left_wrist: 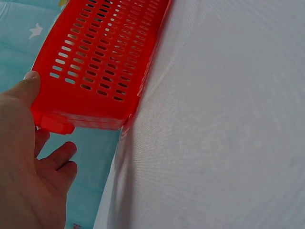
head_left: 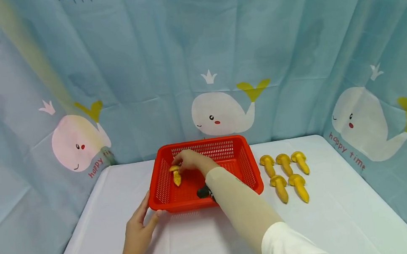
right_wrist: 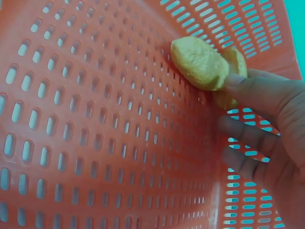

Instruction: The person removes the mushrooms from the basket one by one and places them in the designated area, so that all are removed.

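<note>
A red perforated plastic basket point(head_left: 194, 205) stands on the white-covered table. My left hand point(head_left: 138, 229) grips its near left corner, thumb on the front side and fingers round the left side; the left wrist view shows the thumb on the rim of the basket point(left_wrist: 88, 105). Inside the basket, toward its left wall, my right hand point(head_left: 192, 161) holds a yellow toy mushroom point(head_left: 177, 177). In the right wrist view thumb and forefinger pinch this mushroom point(right_wrist: 198, 63) near its cap, the stem pointing away from the hand. The other fingers of the right hand point(right_wrist: 271, 119) are partly curled.
To the basket's right, several yellow mushrooms point(head_left: 284, 164) lie on the table point(head_left: 336, 212) in two rows, caps toward the back. A blue curtain point(head_left: 165, 64) with whale prints hangs behind and along both sides. My right forearm crosses the basket's front rim.
</note>
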A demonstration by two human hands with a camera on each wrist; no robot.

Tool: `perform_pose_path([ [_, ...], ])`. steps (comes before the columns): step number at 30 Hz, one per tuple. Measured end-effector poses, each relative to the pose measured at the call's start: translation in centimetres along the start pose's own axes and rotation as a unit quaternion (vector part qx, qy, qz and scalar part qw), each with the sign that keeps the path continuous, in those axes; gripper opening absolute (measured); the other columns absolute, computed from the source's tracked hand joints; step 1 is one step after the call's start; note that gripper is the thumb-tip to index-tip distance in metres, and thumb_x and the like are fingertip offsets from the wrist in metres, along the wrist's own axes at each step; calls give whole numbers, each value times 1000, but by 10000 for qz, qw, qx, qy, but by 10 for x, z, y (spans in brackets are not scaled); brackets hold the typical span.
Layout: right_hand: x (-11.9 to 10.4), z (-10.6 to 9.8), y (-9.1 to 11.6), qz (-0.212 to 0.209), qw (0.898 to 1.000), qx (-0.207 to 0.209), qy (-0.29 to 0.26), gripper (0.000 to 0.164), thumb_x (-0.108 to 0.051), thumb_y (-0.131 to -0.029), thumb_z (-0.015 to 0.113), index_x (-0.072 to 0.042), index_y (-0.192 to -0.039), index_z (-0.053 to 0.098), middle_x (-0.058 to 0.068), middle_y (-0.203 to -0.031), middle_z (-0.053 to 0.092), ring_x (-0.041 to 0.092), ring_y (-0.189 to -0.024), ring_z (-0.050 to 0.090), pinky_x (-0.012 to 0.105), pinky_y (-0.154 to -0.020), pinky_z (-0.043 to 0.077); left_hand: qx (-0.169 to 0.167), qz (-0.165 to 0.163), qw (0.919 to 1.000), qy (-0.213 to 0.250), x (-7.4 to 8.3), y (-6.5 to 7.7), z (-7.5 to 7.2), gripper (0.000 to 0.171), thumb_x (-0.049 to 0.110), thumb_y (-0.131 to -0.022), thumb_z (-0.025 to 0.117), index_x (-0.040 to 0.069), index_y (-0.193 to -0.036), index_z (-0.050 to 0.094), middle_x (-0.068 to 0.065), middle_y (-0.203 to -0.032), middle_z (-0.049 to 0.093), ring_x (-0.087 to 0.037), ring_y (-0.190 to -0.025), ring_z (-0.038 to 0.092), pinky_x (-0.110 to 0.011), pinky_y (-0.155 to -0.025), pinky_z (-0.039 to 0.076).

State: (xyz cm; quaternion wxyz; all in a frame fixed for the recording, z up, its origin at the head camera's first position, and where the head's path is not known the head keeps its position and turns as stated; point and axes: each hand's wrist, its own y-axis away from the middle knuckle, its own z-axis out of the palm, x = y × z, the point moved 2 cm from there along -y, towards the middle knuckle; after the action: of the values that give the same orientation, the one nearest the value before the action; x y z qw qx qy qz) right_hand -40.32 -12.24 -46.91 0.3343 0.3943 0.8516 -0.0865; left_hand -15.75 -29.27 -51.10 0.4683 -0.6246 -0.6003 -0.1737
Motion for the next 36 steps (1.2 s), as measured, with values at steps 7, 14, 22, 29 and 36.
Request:
perform_pose_path([
  [7, 1, 2, -1, 32, 10000, 49, -36, 36, -12, -93, 77, -15, -129, 73, 1, -127, 68, 15, -104, 58, 26, -90, 55, 34, 60, 10000, -45, 0, 0, -1, 79, 19, -90, 80, 29, -158, 41, 1, -157, 48, -24, -141, 49, -1, -101, 32],
  [14, 2, 3, -2, 46, 9999, 11, -93, 32, -12, -91, 78, -16, -123, 74, -1, -120, 69, 15, -104, 60, 26, -91, 56, 62, 144, 9999, 6, -1, 0, -1, 79, 17, -90, 80, 29, -158, 42, 1, -157, 49, -20, -142, 49, -2, -102, 33],
  [22, 8, -1, 1, -16, 9999, 17, -132, 26, -12, -93, 77, -16, -118, 75, -2, -113, 69, 15, -101, 59, 26, -88, 56, -1, 146, 9999, 63, -1, 0, 3, 77, 19, -91, 79, 28, -158, 41, 1, -157, 49, -23, -142, 49, -3, -102, 33],
  [29, -1, -13, -2, -233, 9995, 167, -127, 26, -13, -92, 78, -16, -118, 76, -1, -116, 70, 15, -105, 60, 25, -91, 55, -61, 56, 10000, -21, 0, 0, 2, 75, 27, -94, 76, 30, -159, 40, 2, -158, 48, -26, -143, 48, -5, -103, 33],
  [36, -17, -28, 2, -359, 9986, 292, -254, 30, -12, -93, 77, -15, -122, 74, -1, -122, 69, 16, -108, 59, 24, -91, 56, -26, 81, 9999, -89, 0, 0, -3, 76, 22, -93, 78, 29, -158, 40, 1, -157, 49, -28, -142, 49, -5, -103, 33],
])
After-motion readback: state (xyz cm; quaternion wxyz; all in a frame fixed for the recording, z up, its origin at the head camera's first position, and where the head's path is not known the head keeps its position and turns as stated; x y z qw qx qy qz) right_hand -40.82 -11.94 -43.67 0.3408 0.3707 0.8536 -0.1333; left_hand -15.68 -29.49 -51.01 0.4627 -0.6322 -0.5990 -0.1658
